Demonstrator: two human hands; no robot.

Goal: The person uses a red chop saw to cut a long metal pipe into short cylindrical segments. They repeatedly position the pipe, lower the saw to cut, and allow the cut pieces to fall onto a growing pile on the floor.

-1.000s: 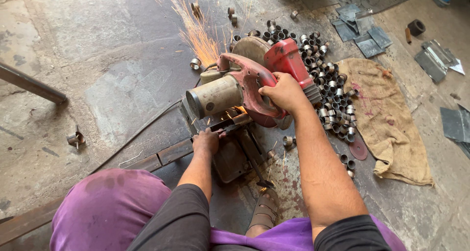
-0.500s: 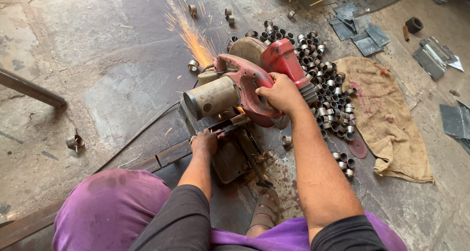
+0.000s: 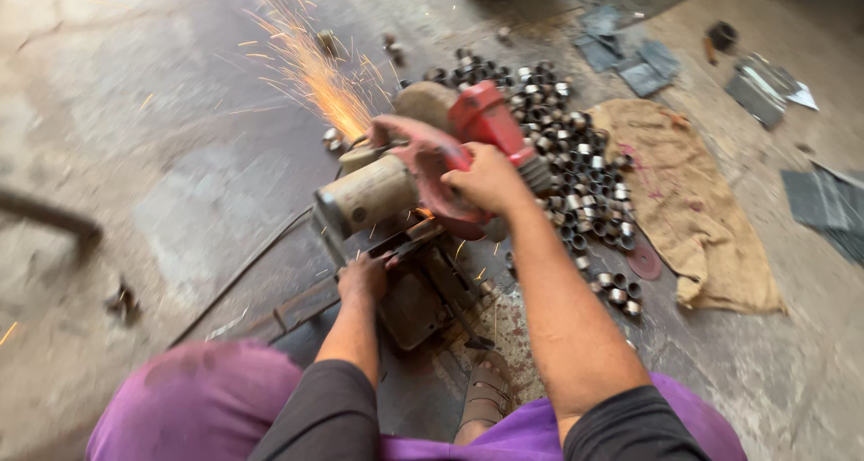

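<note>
Nearest the camera, purple-clad knees [image 3: 198, 402] and a sandalled foot [image 3: 486, 396] on the concrete floor [image 3: 135, 155]. Just beyond, left hand [image 3: 363, 277] pressed down on the metal stock [image 3: 297, 304] at the saw's base, fingers curled over it. Farther, right hand [image 3: 489, 180] closed around the red chop saw [image 3: 423, 169] handle. Behind, sparks [image 3: 315, 74], cut pipe rings [image 3: 576, 173] loose beside burlap sack [image 3: 693, 200]; no containers seen.
</note>
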